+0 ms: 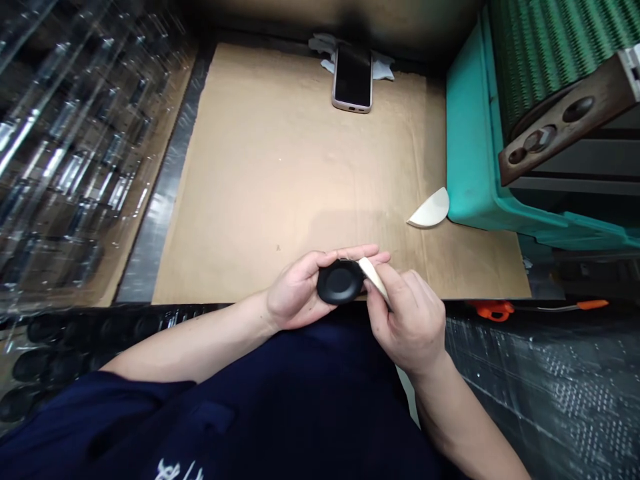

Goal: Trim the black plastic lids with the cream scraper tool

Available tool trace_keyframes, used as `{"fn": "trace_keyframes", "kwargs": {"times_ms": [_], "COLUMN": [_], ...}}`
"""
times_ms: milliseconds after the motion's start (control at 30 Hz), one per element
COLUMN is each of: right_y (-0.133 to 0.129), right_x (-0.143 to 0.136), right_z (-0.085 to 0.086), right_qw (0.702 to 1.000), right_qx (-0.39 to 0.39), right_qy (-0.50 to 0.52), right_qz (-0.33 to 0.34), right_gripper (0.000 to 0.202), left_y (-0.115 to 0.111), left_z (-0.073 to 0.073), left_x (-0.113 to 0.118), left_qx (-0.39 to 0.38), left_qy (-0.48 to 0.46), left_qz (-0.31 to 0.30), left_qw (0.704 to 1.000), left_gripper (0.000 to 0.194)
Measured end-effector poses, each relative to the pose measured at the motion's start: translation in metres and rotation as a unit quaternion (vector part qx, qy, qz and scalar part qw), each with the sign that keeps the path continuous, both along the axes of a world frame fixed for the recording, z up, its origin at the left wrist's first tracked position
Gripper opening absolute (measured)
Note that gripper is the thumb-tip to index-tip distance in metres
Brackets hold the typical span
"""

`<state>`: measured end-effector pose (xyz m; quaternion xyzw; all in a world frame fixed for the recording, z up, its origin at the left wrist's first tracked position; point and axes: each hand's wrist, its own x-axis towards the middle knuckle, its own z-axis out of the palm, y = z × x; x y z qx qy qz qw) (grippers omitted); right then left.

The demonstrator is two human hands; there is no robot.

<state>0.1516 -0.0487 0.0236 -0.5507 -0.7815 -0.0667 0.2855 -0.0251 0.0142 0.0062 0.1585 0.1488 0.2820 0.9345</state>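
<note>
A round black disc-shaped part (pixel 341 282) with a shallow recess in its middle rests in my left hand (pixel 300 287), the thumb on its edge and the fingers stretched beneath and behind it. My right hand (pixel 410 317) pinches a flat cream-white piece (pixel 374 279), whose end touches the right rim of the black part. Farther right on the cardboard (pixel 290 160) lies a similar cream-white half-round piece (pixel 431 209), beside a teal bin. What material the white pieces are, I cannot tell.
A phone (pixel 353 80) lies on crumpled white cloth or paper at the back. The teal bin (pixel 473 147) and a green ribbed roller (pixel 555 53) stand at the right. Orange-handled tools (pixel 493 310) lie low right. Clear plastic trays (pixel 75 133) fill the left side.
</note>
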Motion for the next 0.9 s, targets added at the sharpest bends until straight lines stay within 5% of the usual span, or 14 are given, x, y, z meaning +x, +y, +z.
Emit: {"fn": "trace_keyframes", "kwargs": {"times_ms": [333,467,633,800,900], "right_y": [-0.008,-0.016,-0.012,-0.014,-0.013], "right_x": [-0.006,-0.007,-0.013,-0.026,-0.026], "right_z": [0.005,0.005,-0.003,-0.006,-0.007], "right_qw": [0.999,0.993,0.997,0.993,0.996], "right_qx": [-0.054,-0.105,-0.046,-0.071,-0.049], "right_qy": [0.01,0.024,0.054,0.074,0.069], "right_qz": [0.003,0.055,0.003,0.062,0.022], "right_gripper": [0.024,0.024,0.025,0.024,0.023], "left_y": [0.001,0.001,0.0,0.0,0.001], "left_z": [0.001,0.002,0.003,0.007,0.009], "left_x": [0.004,0.005,0.005,0.004,0.004], "left_qx": [-0.019,-0.018,-0.003,0.009,0.01], "left_qy": [0.004,-0.002,0.002,0.007,0.017], "left_qz": [0.023,0.049,0.05,0.099,0.117], "left_qw": [1.0,0.999,0.999,0.995,0.993], "left_gripper": [0.052,0.051,0.049,0.046,0.042]}}
